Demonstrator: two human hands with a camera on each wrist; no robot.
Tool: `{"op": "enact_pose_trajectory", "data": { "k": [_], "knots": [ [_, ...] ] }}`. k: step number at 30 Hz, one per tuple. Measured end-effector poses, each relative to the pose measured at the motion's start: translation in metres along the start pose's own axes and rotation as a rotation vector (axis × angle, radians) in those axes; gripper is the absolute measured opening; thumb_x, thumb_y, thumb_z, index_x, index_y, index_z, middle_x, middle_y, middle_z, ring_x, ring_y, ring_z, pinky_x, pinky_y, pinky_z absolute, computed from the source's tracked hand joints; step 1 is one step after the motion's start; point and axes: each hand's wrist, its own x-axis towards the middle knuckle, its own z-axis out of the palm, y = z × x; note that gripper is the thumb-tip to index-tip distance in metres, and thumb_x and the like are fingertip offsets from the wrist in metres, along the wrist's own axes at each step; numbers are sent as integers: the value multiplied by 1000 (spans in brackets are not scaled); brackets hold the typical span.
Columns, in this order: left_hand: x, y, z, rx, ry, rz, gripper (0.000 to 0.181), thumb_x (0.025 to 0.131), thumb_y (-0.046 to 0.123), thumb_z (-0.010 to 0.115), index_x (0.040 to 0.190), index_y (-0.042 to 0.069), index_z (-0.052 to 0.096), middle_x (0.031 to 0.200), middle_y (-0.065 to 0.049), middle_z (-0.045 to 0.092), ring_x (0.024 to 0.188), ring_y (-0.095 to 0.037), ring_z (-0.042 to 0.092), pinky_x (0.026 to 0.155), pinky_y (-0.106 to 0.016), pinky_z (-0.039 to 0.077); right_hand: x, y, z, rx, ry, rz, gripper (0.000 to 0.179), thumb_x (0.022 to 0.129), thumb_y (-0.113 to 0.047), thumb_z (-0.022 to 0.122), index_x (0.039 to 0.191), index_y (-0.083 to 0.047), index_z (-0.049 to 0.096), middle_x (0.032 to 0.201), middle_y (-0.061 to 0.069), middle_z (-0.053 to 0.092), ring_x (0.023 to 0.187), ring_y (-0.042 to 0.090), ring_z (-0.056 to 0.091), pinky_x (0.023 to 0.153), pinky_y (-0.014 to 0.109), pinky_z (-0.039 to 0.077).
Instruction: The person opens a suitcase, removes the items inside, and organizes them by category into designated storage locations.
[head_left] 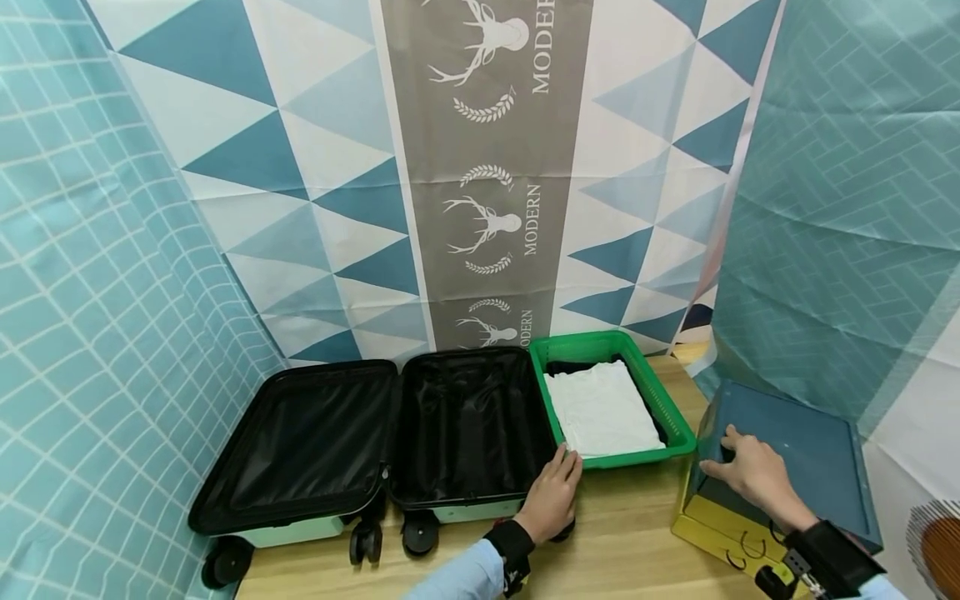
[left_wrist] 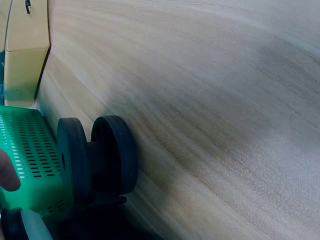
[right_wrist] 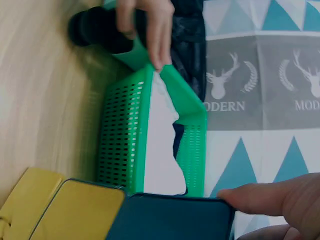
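In the head view my left hand [head_left: 552,493] touches the near-left corner of a green plastic basket [head_left: 678,429], its fingers fairly straight. White folded cloth [head_left: 603,408] lies in the basket over dark cloth. Beside it an open suitcase [head_left: 472,425] with black lining lies flat, both halves spread. At the right, my right hand [head_left: 756,473] rests on a storage box [head_left: 817,467] with a blue top and yellow lower part. In the right wrist view one finger [right_wrist: 265,197] lies along the box's edge; the other fingers are mostly hidden.
Black suitcase wheels [head_left: 366,540] stick out toward the front of the wooden table [head_left: 615,533]. Patterned cloth [head_left: 495,208] hangs behind, with tiled-pattern cloth [head_left: 75,292] at the left. A brown round thing with a thin-lined rim [head_left: 941,542] shows at the right edge.
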Motion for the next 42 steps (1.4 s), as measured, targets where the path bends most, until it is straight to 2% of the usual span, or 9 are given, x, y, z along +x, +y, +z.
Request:
{"op": "enact_pose_trajectory", "data": {
  "k": [10, 14, 17, 19, 25, 27, 36, 39, 42],
  "knots": [
    [-3, -6, 3, -4, 40, 30, 63, 78, 22, 65, 130, -2, 39, 133, -18, 36, 126, -32, 28, 98, -30, 31, 0, 22, -15, 167, -129, -1, 72, 73, -21, 69, 125, 17, 37, 133, 34, 20, 118, 56, 7, 84, 64, 23],
    [-1, -6, 1, -10, 66, 42, 61, 78, 21, 65, 129, -3, 41, 133, -19, 38, 126, -32, 29, 97, -29, 31, 0, 31, -14, 213, -109, -23, 61, 76, -7, 62, 124, 19, 34, 134, 34, 19, 119, 54, 6, 81, 59, 33],
    [0, -7, 0, -1, 82, 38, 61, 78, 21, 65, 129, -3, 42, 132, -18, 39, 125, -32, 30, 93, -25, 35, 9, 43, -10, 244, -91, -40, 57, 78, 1, 53, 127, 18, 31, 135, 34, 16, 120, 54, 4, 66, 39, 40],
    [-1, -7, 0, -2, 84, 33, 62, 76, 21, 67, 129, -3, 42, 132, -17, 39, 125, -32, 30, 89, -21, 38, 18, 53, -5, 230, -52, -63, 53, 79, 4, 47, 128, 17, 31, 136, 32, 17, 118, 49, 23, 51, 30, 30],
    [-3, -4, 3, -35, 48, 22, 62, 77, 20, 65, 130, -2, 40, 134, -17, 37, 126, -32, 28, 87, -19, 39, 34, 60, 0, 196, 79, -204, 48, 78, 8, 34, 125, 19, 34, 132, 33, 24, 119, 48, 23, 44, 32, 12],
    [-3, -2, 3, -43, 27, 21, 62, 79, 21, 64, 131, -1, 39, 135, -16, 35, 127, -32, 26, 88, -19, 39, 40, 56, -1, 179, 111, -236, 47, 77, 9, 32, 123, 21, 34, 130, 35, 25, 120, 53, 11, 46, 34, 11],
    [-6, -4, 3, -30, -8, 21, 66, 79, 26, 64, 133, 1, 36, 137, -15, 33, 129, -32, 23, 89, -18, 37, 92, 31, 2, 9, 189, -170, 47, 78, 11, 34, 125, 18, 35, 129, 34, 27, 92, 50, 40, 45, 30, 20],
    [-7, -4, 3, -27, -8, 21, 66, 79, 27, 63, 134, 1, 36, 137, -15, 33, 129, -32, 22, 90, -18, 36, 107, 26, 5, -15, 222, -175, 49, 79, 12, 35, 127, 17, 33, 130, 32, 25, 110, 52, 29, 64, 43, 42],
    [-7, -3, 3, -43, -3, 30, 65, 80, 27, 63, 133, 1, 36, 136, -15, 34, 129, -32, 23, 90, -18, 37, 124, 29, 7, -59, 235, -181, 47, 79, 13, 37, 126, 17, 34, 128, 33, 27, 114, 51, 25, 94, 52, 24]
  ]
}}
